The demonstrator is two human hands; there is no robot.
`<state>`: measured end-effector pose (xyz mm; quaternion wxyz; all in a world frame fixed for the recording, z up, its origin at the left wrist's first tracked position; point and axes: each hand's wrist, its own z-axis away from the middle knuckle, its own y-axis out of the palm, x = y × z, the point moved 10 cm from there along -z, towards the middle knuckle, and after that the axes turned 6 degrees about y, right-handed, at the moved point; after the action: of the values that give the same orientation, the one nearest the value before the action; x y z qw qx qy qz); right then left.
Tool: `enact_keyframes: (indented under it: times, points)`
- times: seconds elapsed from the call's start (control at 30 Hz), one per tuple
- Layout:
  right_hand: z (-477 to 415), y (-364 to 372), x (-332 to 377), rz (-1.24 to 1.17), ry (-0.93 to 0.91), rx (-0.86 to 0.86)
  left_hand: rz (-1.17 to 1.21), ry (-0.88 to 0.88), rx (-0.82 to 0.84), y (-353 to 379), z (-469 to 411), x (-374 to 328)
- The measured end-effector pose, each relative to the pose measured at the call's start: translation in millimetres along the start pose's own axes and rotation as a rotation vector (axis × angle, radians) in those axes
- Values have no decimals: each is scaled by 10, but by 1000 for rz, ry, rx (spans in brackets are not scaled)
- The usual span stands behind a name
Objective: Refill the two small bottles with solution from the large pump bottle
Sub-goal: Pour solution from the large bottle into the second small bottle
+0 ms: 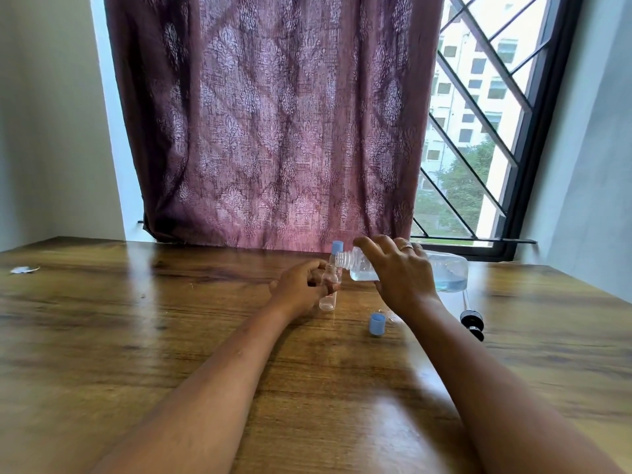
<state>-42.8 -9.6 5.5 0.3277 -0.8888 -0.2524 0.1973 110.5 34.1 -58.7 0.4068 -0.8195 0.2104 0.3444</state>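
Here the left hand (301,285) has its fingers (316,267) curled round a small bottle (327,300), uncapped, and holds it upright on the table (171,336), most likely so the narrow mouth stays put for the pour. The right hand (402,273) grips the big bottle (449,271) from above, fingers (367,243) spread over its shoulder and thumb below, and has it tipped nearly flat. Its bare threaded neck (343,260) sticks out past the right fingertips and sits just above the small bottle's mouth, close by the left fingertips. The pump (473,322) is off, which is what lets the neck pour. It lies with its tube on the table beyond the right wrist, well apart from both sets of fingers. Bluish solution pools along the low side of the big bottle, behind the right palm; whether any is leaving the neck I cannot tell. The small bottle looks near empty, so I judge the 1st fill is only starting. A blue cap (376,323) lies on the table just below the right hand, probably kept near for closing. The 2nd bottle (337,248), capped, stands just beyond the left fingertips, seemingly awaiting its turn. A wide neck over a narrow mouth could easily spill
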Motion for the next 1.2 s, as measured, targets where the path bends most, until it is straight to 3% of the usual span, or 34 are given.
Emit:
enact_keyframes:
  times: [1.2]
  points:
    - [-22,-110,19,30,-9,-36,21,1,-8,25,16,-13]
